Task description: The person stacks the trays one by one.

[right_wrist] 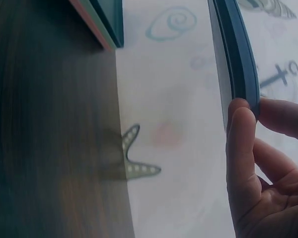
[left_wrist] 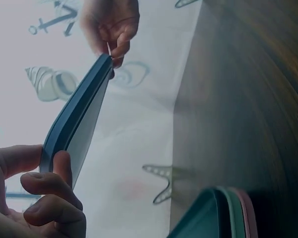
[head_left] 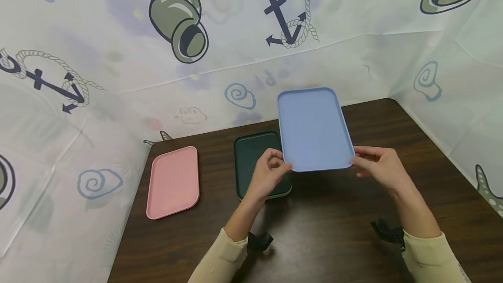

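Both hands hold up a light blue rectangular tray [head_left: 316, 130] with rounded corners, tilted above the table. My left hand [head_left: 267, 174] pinches its near left corner between thumb and fingers. At the near right corner, my right hand [head_left: 381, 167] pinches the rim the same way. In the left wrist view the tray [left_wrist: 75, 111] shows edge-on, between both hands. Partly behind my left hand lies a dark green tray [head_left: 249, 154], top of a stack; light green [left_wrist: 234, 210] and pink [left_wrist: 248, 213] rims show under it. A pink tray [head_left: 174, 182] lies apart on the left.
The dark brown wooden table [head_left: 334, 226] has its far edge against a white cloth [head_left: 220, 25] printed with shells, anchors and starfish. More of this cloth hangs along the left and right sides. Dark straps [head_left: 259, 242] sit at both wrists.
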{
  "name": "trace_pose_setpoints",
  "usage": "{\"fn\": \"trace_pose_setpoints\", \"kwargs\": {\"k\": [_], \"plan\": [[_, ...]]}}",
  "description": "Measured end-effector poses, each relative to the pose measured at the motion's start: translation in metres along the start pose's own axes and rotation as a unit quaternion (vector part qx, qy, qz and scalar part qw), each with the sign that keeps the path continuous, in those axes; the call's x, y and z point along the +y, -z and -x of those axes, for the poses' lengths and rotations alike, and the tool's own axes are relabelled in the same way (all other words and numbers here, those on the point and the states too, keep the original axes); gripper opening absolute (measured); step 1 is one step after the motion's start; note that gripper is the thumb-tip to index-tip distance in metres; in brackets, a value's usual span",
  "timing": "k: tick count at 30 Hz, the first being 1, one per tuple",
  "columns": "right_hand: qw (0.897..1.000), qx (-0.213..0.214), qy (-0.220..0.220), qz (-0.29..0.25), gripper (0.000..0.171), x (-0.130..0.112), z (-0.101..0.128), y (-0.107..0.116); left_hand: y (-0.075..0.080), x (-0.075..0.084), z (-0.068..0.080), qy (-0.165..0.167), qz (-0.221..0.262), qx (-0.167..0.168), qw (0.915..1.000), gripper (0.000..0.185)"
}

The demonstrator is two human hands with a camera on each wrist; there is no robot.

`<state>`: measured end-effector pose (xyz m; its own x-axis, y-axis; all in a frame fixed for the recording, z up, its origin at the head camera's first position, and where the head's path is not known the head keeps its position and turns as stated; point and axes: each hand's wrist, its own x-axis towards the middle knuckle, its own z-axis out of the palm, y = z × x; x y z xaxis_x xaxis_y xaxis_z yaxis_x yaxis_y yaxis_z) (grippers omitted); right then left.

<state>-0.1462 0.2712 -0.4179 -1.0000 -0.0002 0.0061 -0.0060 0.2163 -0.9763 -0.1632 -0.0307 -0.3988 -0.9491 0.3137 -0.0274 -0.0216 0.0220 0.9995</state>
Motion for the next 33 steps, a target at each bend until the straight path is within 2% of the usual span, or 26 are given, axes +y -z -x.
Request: {"fn": "trace_pose_setpoints", "kwargs": {"k": [5,8,12,22,33], "plan": [[1.0,-0.026,0.005,-0.007,0.044,-0.005,-0.005,-0.018,0.02,-0.019,0.006,0.016,0.004,0.023,0.9996,0.027],[0.999,-0.045,0.009,-0.011,0.042,-0.005,-0.008,-0.03,0.031,-0.028,0.012,0.015,0.008,0.041,0.999,0.028],[0.998,-0.065,0.017,-0.022,0.04,-0.001,-0.014,-0.046,0.044,-0.032,0.022,0.006,0.008,0.065,0.9978,0.027],[0.996,-0.084,0.018,-0.026,0.034,0.007,-0.022,-0.088,0.071,-0.048,0.044,0.012,0.014,0.121,0.9924,0.024],[0.995,-0.091,0.04,-0.018,0.032,0.02,-0.023,-0.122,0.093,-0.067,0.05,0.031,-0.015,0.177,0.9837,0.026]]}}
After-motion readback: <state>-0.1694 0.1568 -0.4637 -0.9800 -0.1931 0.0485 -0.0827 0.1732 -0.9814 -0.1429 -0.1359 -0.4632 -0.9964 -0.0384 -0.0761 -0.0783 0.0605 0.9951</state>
